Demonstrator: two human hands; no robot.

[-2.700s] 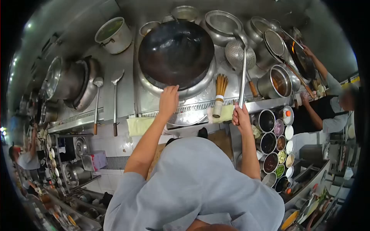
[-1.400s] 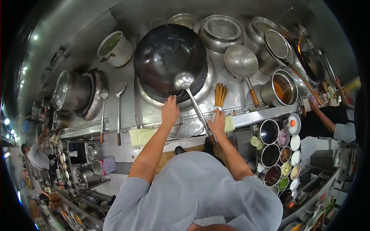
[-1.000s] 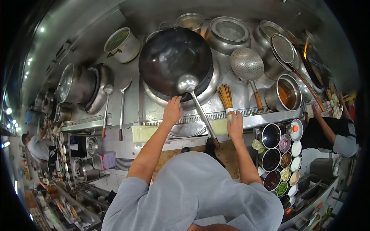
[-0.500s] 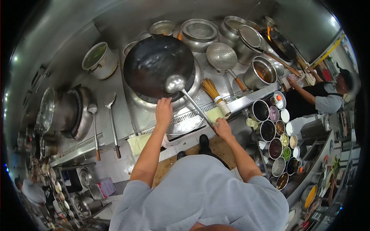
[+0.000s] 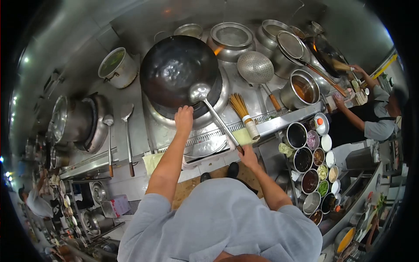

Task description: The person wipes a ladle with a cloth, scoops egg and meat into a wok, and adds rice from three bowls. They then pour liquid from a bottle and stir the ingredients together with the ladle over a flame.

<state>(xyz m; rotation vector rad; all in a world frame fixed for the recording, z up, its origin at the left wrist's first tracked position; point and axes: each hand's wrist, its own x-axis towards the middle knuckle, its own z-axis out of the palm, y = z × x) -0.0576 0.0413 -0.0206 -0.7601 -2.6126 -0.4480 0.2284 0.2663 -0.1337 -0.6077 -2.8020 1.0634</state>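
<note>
A large black wok (image 5: 176, 65) sits tilted over the burner ring (image 5: 223, 94), with a flame (image 5: 218, 50) showing past its right edge. My left hand (image 5: 183, 120) is closed on the wok's near edge; whether it grips the rim or a small handle is hidden. My right hand (image 5: 249, 157) wraps round the end of a long-handled ladle (image 5: 220, 123). The ladle's round bowl lies at the wok's near right edge. Beside the ladle handle are a bamboo brush (image 5: 243, 114) and a folded yellowish cloth (image 5: 242, 136).
A perforated strainer (image 5: 255, 67) and a pot of brown liquid (image 5: 300, 89) stand to the right. Several ingredient tubs (image 5: 310, 180) are lower right. A co-worker (image 5: 371, 111) works at another wok (image 5: 325, 52). Leftward lie a spatula (image 5: 128, 139), another ladle (image 5: 109, 144) and a big pot (image 5: 72, 118).
The wok is tipped up a little more, its far side higher. My right hand has drawn slightly back toward me with the ladle. The co-worker's arms have shifted.
</note>
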